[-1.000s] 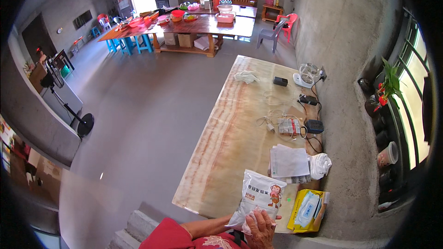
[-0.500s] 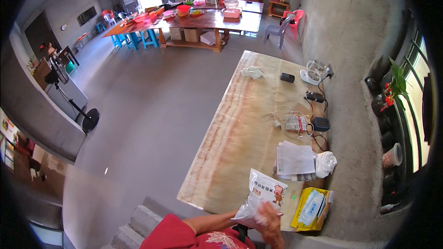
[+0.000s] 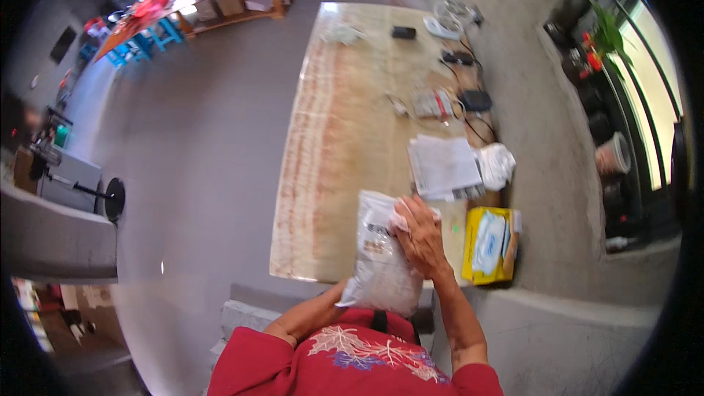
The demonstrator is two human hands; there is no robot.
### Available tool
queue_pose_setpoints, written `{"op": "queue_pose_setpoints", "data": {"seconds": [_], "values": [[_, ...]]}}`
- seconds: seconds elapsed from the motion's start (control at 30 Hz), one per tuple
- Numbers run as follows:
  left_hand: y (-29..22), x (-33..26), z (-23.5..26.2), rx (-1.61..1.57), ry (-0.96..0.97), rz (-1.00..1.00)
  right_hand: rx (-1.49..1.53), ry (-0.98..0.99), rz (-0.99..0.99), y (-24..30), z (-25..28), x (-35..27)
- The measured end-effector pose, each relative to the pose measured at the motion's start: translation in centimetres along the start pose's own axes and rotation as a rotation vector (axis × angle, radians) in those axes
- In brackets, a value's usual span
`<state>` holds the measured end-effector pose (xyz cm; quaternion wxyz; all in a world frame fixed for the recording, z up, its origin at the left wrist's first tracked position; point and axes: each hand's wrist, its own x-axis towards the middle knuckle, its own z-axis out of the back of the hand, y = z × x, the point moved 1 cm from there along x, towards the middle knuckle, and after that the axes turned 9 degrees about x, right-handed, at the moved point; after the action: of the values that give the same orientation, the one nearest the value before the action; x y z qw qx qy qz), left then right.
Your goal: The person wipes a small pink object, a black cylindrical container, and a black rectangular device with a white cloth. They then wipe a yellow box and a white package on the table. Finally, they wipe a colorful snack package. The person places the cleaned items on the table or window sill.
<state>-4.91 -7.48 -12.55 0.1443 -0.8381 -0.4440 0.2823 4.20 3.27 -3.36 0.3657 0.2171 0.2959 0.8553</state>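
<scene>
A plump white plastic bag [image 3: 378,268] with printing on its front is held tilted at the table's near edge, in front of my red shirt. My left forearm [image 3: 312,313] reaches behind its lower side. The bag hides my left hand, which bears it from beneath; the fingers do not show. Over the bag's upper right side, my right hand [image 3: 422,242] is closed on a crumpled pale wipe [image 3: 400,220]. The wipe touches the bag's face. Right of that hand sits a yellow box [image 3: 480,268] with a blue-and-white pack of wipes [image 3: 493,240] on it.
Papers [image 3: 447,165] and a bunched white cloth [image 3: 497,165] lie on the marble-patterned table [image 3: 323,176]. Chargers and cables [image 3: 473,99] run along its wall side. A concrete wall stands to the right, and a fan base [image 3: 114,199] on the floor left.
My view has tipped down, so the table sits higher in the picture. My right hand, blurred before over the bag's lower part, has moved up to the bag's upper right side.
</scene>
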Motion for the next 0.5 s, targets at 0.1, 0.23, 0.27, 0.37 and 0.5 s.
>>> {"op": "queue_pose_setpoints", "data": {"seconds": [0.1,0.23,0.27,0.37,0.5], "values": [[-0.9,-0.2,0.2,0.007,-0.004,0.012,-0.017,-0.001,0.189,0.3,-1.0,-1.2],[-1.3,-0.7,0.4,0.0,-0.003,0.032,0.057,0.134,0.418,5.8,-2.7,-2.2],[-1.3,-0.7,0.5,0.003,-0.002,0.042,0.034,0.095,0.421,5.5,-2.8,-1.1],[-1.5,-0.9,0.6,-0.001,-0.008,0.058,-0.07,0.005,0.377,3.9,-1.5,2.0],[-1.6,-1.2,0.6,-0.006,-0.007,0.079,-0.129,0.027,0.111,0.8,0.3,3.6]]}}
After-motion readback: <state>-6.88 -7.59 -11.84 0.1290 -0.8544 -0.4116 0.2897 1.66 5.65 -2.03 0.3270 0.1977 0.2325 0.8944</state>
